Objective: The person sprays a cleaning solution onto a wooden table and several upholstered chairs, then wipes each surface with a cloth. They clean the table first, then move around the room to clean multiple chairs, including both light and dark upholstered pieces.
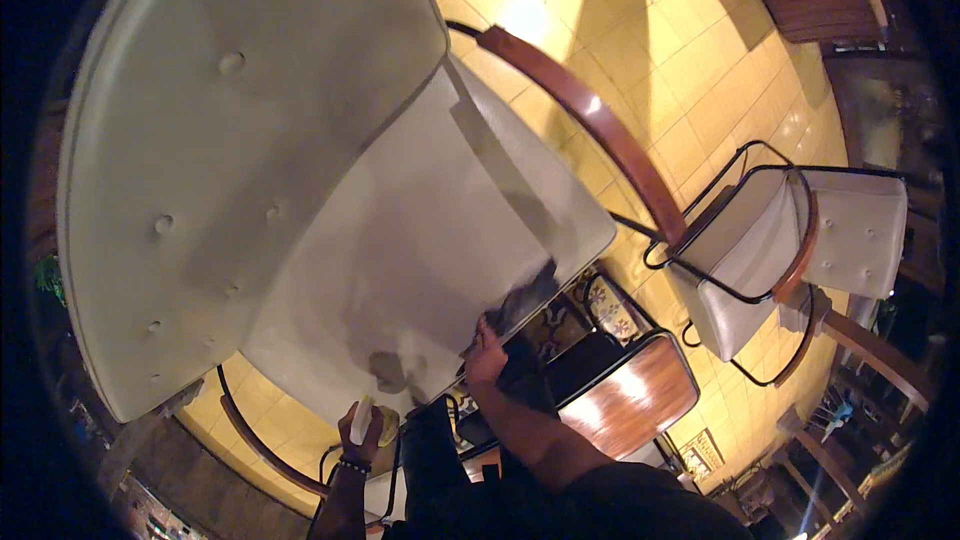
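Observation:
A large padded chair with a light grey seat (400, 250) and a buttoned backrest (200, 140) fills the left and middle of the view. At the seat's front edge, my right hand (487, 355) is closed on a dark grey cloth (527, 300), which lies against the upholstery and is slightly blurred. My left hand (360, 437), with a beaded bracelet at the wrist, is wrapped round a small white and yellowish object (362, 420) below the near left corner. Its exact kind is unclear. Shadows fall across the seat.
The chair's curved wooden armrest (590, 105) runs along its right side. Beyond it stands a second pale chair (740, 250) on yellow floor tiles (690, 100). A glossy wooden table (630, 395) is close to my right forearm. Patterned tiles (612, 310) show beside it.

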Action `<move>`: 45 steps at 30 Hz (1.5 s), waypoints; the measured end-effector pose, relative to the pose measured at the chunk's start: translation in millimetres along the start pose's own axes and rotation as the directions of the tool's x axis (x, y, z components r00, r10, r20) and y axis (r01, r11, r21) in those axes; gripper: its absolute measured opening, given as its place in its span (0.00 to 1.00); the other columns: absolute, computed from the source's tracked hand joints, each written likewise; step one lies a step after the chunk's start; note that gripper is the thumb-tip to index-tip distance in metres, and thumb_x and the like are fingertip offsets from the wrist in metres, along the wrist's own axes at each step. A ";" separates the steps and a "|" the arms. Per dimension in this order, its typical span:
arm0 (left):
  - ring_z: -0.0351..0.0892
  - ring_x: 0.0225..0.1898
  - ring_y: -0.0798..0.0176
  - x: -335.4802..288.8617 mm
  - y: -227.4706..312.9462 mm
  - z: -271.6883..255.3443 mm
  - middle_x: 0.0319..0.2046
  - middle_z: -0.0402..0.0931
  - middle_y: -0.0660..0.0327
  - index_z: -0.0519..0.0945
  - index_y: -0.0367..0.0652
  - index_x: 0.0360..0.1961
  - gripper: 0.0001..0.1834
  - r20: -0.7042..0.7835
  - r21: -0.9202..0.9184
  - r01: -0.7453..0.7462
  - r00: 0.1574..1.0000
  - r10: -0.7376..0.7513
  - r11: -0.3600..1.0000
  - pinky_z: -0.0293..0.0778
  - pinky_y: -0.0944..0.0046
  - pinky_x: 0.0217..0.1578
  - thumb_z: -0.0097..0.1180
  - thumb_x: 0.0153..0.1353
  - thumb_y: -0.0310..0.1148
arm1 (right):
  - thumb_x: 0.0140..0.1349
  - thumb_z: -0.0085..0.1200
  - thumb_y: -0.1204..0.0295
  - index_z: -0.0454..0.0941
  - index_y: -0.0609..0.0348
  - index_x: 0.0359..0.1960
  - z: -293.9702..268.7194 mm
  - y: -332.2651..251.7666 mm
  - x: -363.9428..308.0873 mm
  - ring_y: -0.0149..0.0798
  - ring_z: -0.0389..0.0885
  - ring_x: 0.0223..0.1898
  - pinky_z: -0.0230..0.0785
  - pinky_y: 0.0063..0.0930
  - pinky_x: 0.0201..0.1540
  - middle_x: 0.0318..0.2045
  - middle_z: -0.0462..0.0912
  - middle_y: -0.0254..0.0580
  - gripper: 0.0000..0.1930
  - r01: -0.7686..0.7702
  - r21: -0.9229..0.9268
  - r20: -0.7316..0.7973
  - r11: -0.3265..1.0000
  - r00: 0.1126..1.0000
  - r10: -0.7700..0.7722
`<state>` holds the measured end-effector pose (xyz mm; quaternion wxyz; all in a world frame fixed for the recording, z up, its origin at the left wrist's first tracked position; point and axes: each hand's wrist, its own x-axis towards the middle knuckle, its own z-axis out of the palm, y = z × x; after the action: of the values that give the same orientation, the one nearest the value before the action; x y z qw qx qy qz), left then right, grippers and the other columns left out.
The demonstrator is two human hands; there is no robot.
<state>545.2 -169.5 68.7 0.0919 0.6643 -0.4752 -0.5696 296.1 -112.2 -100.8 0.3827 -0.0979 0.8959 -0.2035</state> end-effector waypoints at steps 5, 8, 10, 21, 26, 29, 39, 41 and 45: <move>0.81 0.33 0.67 5.7 45.9 23.8 0.52 0.78 0.56 0.72 0.43 0.64 0.34 0.230 -0.336 0.020 0.971 0.062 0.942 0.77 0.63 0.37 0.70 0.58 0.39 | 0.69 0.55 0.73 0.80 0.49 0.51 -54.1 -26.7 -26.9 0.39 0.83 0.42 0.76 0.35 0.49 0.40 0.85 0.38 0.11 0.204 0.152 0.749 0.967 0.615 -0.247; 0.82 0.44 0.62 2.0 86.0 39.0 0.60 0.76 0.56 0.62 0.46 0.75 0.46 0.436 -0.316 -0.146 0.855 0.280 0.937 0.78 0.59 0.49 0.70 0.57 0.35 | 0.71 0.55 0.67 0.77 0.50 0.49 -93.7 -74.3 -35.7 0.35 0.81 0.38 0.75 0.34 0.45 0.36 0.83 0.33 0.08 0.221 0.462 0.776 0.859 0.369 -0.513; 0.84 0.49 0.60 -6.2 109.0 41.9 0.57 0.80 0.56 0.64 0.47 0.76 0.45 0.577 -0.111 -0.074 0.807 0.125 0.991 0.79 0.57 0.52 0.69 0.57 0.30 | 0.72 0.56 0.65 0.76 0.51 0.50 -130.6 -108.0 -34.4 0.31 0.79 0.40 0.73 0.32 0.46 0.38 0.82 0.31 0.10 0.100 0.454 0.846 0.886 0.263 -0.463; 0.85 0.50 0.59 -0.9 61.1 34.1 0.49 0.87 0.56 0.84 0.44 0.55 0.24 0.222 -0.201 -0.025 0.973 0.070 0.979 0.80 0.57 0.54 0.73 0.57 0.37 | 0.60 0.67 0.68 0.74 0.61 0.57 -308.1 -241.4 60.9 0.48 0.78 0.55 0.70 0.44 0.60 0.49 0.80 0.52 0.25 0.685 -0.072 0.235 0.725 0.718 -0.655; 0.85 0.51 0.57 -51.0 -19.3 18.6 0.50 0.86 0.54 0.82 0.39 0.57 0.25 -0.024 -0.368 0.113 0.991 -0.131 0.923 0.80 0.56 0.54 0.69 0.58 0.34 | 0.48 0.77 0.57 0.51 0.61 0.74 -314.7 -309.9 188.9 0.72 0.58 0.71 0.58 0.62 0.70 0.71 0.56 0.67 0.57 0.730 -0.461 0.263 0.504 0.655 -0.708; 0.84 0.53 0.55 -108.5 -38.0 72.7 0.53 0.85 0.55 0.81 0.39 0.59 0.26 -0.269 -0.626 0.056 0.921 -0.283 0.778 0.80 0.54 0.53 0.65 0.59 0.35 | 0.43 0.75 0.36 0.29 0.54 0.80 -286.7 -324.9 244.0 0.74 0.42 0.77 0.49 0.76 0.71 0.79 0.40 0.66 0.76 0.536 -0.750 0.359 0.388 0.822 -0.443; 0.82 0.44 0.56 -185.9 92.4 331.7 0.44 0.84 0.58 0.81 0.40 0.49 0.19 -0.553 -0.433 0.188 0.717 -0.425 0.882 0.76 0.58 0.46 0.62 0.60 0.39 | 0.69 0.50 0.66 0.52 0.62 0.76 -269.6 -328.8 258.0 0.62 0.85 0.44 0.81 0.51 0.44 0.53 0.75 0.61 0.36 0.711 -0.596 0.505 0.373 0.693 -0.515; 0.80 0.50 0.56 -173.8 127.1 378.5 0.50 0.82 0.58 0.79 0.40 0.56 0.22 -0.543 -0.690 0.012 0.652 -0.529 0.724 0.74 0.58 0.53 0.61 0.61 0.36 | 0.69 0.52 0.65 0.49 0.63 0.77 -264.3 -327.4 260.4 0.62 0.84 0.45 0.81 0.51 0.45 0.54 0.75 0.62 0.38 0.727 -0.532 0.492 0.434 0.683 -0.540; 0.78 0.61 0.58 -138.0 187.0 426.3 0.61 0.79 0.56 0.74 0.40 0.67 0.30 -0.388 -0.889 -0.045 0.602 -0.698 0.455 0.71 0.58 0.64 0.63 0.63 0.28 | 0.65 0.60 0.64 0.44 0.62 0.76 -249.9 -315.2 272.3 0.63 0.84 0.48 0.80 0.51 0.51 0.54 0.76 0.64 0.45 0.737 -0.605 0.439 0.302 0.625 -0.646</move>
<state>100.7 11.4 142.6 0.4487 0.7847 0.0894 -0.4182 -66.3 -413.1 17.9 0.2312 -0.6301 0.7401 0.0407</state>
